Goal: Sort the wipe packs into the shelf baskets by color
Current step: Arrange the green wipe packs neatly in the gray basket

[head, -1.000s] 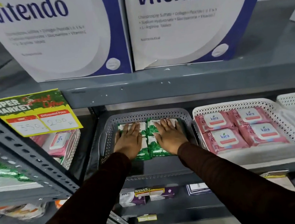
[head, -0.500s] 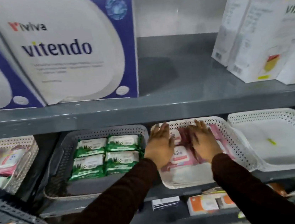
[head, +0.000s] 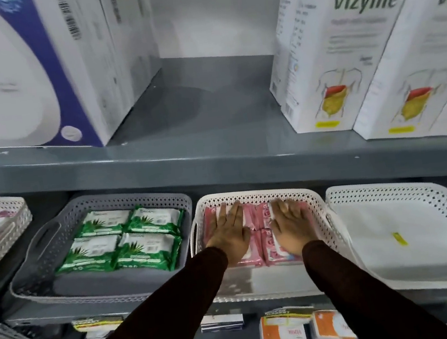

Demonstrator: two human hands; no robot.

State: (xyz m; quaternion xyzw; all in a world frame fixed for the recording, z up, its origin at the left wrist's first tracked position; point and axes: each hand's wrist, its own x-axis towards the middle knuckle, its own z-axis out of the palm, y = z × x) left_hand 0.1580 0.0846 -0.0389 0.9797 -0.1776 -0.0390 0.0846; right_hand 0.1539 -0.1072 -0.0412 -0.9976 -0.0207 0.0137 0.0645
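- At the far left edge of the shelf, a white basket is cut off by the frame; pink packs inside it are blurred and only partly seen.
- Next to it, the grey basket holds four green wipe packs in a two-by-two block, lying flat.
- Then the white middle basket holds the pink wipe packs; my hands cover most of them, so I cannot count them surely.
- My left hand lies palm down on the left pink packs, fingers straight and close together, gripping nothing.
- My right hand lies flat on the right pink packs, its fingers likewise stretched out and holding nothing.
- Just beside, the right white basket holds only a small yellow tag, too small to read.
- Below, small boxes sit on a lower shelf, partly hidden by my dark sleeves.
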